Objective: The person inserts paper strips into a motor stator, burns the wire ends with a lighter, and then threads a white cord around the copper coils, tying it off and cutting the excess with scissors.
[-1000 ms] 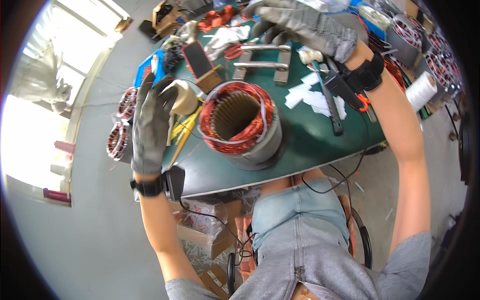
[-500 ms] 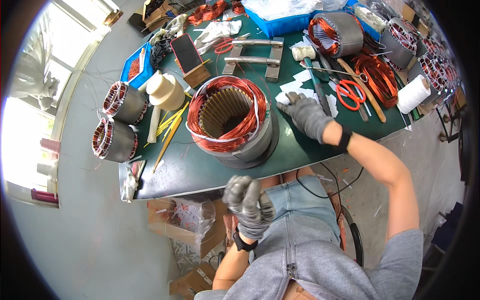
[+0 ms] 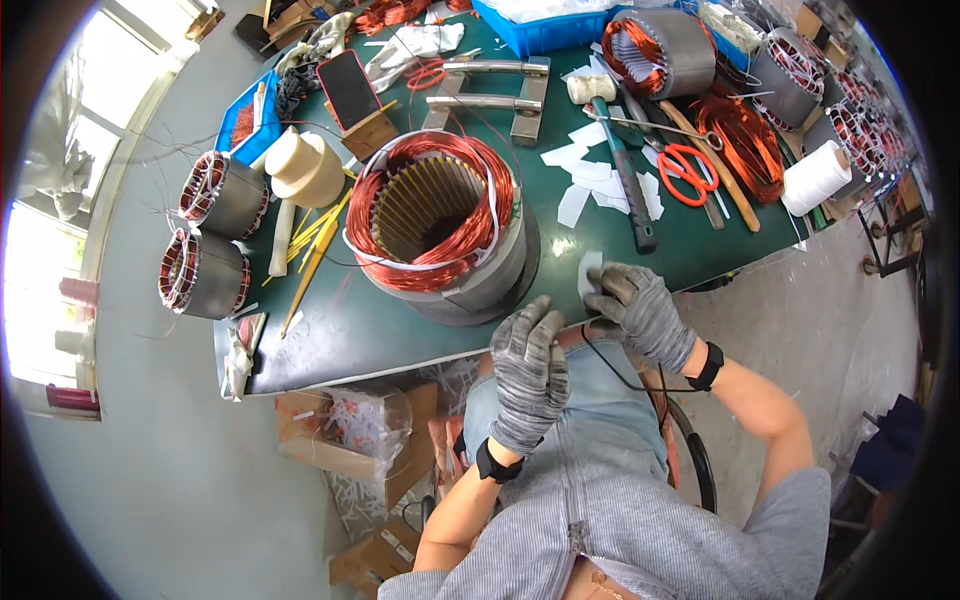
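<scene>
My right hand (image 3: 648, 312), in a grey knit glove, pinches a small piece of white paper (image 3: 590, 274) just above the front edge of the green table. Close to its left, my left hand (image 3: 528, 372), gloved alike, is raised at the table edge, palm inward; its fingers are stretched and loosely bent, and nothing shows in them. In front of both hands stands a large motor stator (image 3: 472, 292), its steel body topped by a thick ring of red copper windings (image 3: 395, 262) with white sleeving. Yellowish slot liners line its bore.
White paper pieces (image 3: 573, 205) lie beside a green-handled hammer (image 3: 630, 185) and red-handled scissors (image 3: 686, 172). A white thread spool (image 3: 816, 178) stands at right. Small wound stators (image 3: 222, 285), a cream mallet (image 3: 305, 170) and yellow strips (image 3: 312, 235) sit at left. A phone (image 3: 348, 90) leans behind.
My right hand has come back from the paper pieces toward the table edge with one piece in its fingers. My left hand has risen toward it and its fingers have straightened.
</scene>
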{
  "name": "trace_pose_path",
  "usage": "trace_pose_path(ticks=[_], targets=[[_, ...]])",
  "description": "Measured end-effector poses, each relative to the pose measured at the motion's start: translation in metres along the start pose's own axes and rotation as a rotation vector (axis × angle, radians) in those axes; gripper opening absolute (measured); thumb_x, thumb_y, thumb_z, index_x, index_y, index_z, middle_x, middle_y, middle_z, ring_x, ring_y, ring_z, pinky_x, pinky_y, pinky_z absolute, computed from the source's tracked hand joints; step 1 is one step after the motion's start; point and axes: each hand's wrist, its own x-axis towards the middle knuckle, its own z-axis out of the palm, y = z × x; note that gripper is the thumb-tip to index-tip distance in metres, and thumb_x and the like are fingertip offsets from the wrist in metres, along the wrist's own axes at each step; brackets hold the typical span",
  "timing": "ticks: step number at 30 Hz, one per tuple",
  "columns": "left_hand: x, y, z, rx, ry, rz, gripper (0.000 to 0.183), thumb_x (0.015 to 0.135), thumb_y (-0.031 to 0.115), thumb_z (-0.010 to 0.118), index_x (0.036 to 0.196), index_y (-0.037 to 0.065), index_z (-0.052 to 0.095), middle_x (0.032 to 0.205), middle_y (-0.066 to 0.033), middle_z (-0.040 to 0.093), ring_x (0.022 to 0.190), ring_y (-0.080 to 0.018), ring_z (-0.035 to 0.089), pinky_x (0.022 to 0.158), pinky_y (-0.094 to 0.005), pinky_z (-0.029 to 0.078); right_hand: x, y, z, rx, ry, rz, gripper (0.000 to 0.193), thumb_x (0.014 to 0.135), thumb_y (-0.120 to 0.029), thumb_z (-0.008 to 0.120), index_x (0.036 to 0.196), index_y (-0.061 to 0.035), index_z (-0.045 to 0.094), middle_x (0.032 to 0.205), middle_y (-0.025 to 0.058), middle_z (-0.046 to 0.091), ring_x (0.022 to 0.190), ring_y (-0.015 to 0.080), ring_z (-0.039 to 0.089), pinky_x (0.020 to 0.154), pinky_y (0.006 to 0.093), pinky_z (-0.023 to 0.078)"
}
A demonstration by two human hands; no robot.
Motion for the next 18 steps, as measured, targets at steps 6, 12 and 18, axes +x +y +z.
trace_pose_path(ticks=[6,12,18], targets=[[0.012,0.018,-0.021,-0.810,-0.013,-0.580,0.027,0.090,0.011,0.039,0.114,0.002,0.047,0.102,-0.0093,0.057,0.087,-0.0138,0.053,0.081,-0.0274,0.044,0.030,-0.027,-0.070,1.383,0.218,0.818,0.013,0.082,-0.014,0.058,0.088,-0.0020,0.057,0.072,-0.0001,0.057,0.058,0.0044,0.050,0.052,0.0187,0.043],[0.037,0.034,-0.036,-0.961,0.045,-0.639,0.022,0.088,0.014,0.051,0.106,0.001,0.051,0.084,-0.0030,0.057,0.076,-0.0079,0.052,0.072,-0.0228,0.046,0.055,-0.037,-0.089,1.163,0.101,0.624,0.022,0.086,-0.018,0.052,0.098,0.0005,0.057,0.073,0.0020,0.059,0.059,0.0055,0.054,0.052,0.0189,0.044],[0.030,0.028,-0.071,-0.939,0.039,-0.855,0.015,0.083,0.012,0.056,0.090,0.000,0.054,0.076,-0.0036,0.057,0.060,-0.0073,0.054,0.054,-0.0196,0.046,0.089,-0.047,-0.096,0.898,0.400,0.326,0.024,0.088,-0.014,0.043,0.103,-0.0010,0.057,0.088,0.0088,0.062,0.075,0.0114,0.058,0.068,0.0230,0.047]])
